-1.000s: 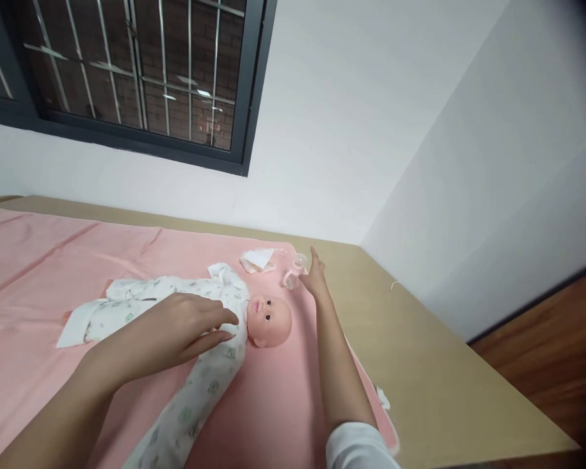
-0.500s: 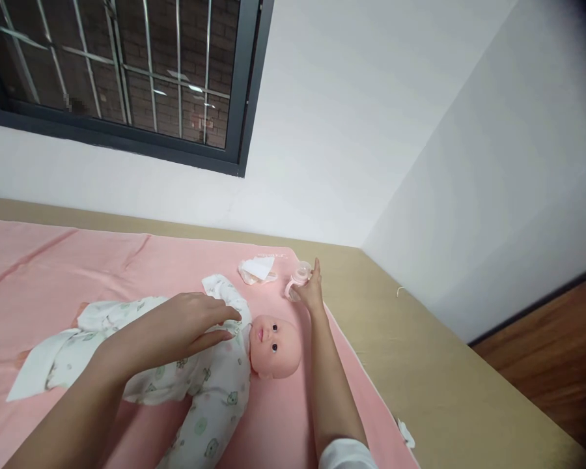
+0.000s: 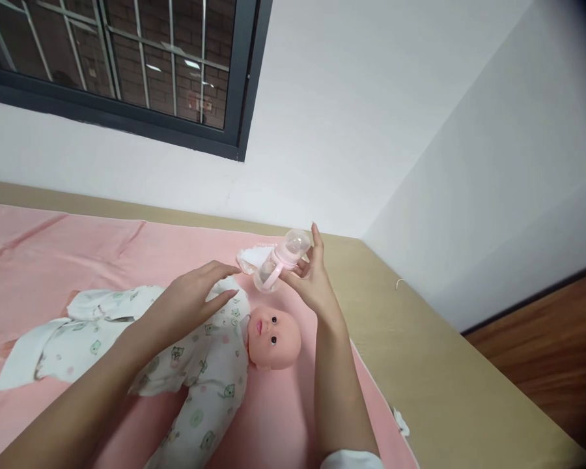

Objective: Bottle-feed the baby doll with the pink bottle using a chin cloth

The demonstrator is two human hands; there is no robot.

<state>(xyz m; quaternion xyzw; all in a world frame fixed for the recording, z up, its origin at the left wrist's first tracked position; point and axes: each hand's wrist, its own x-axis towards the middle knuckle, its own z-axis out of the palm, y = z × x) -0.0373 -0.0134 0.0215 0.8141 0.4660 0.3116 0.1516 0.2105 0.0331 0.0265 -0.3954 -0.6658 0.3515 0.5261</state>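
My right hand [image 3: 315,272] grips a clear baby bottle [image 3: 269,268] with a pink collar, a pink handle and a clear dome cap. The bottle is tilted, its cap toward the upper right, and is held above the pink cloth [image 3: 278,410]. Over the doll's chest hovers my left hand [image 3: 202,286], empty, thumb and fingers apart, pointing at the bottle. A baby doll [image 3: 276,339] lies on its back below both hands, its head to the right. It wears a white suit printed with small green animals.
Behind the bottle lies a soft pack with a white sheet [image 3: 248,257], partly hidden. The cloth covers a wooden surface [image 3: 410,352] that meets white walls. A barred window [image 3: 176,71] is at the upper left. A small white scrap [image 3: 401,422] sits by the cloth's right edge.
My right hand has lifted the bottle off the cloth and drawn it nearer, tilting it. My left hand has moved slightly up toward it. The view has shifted a little.
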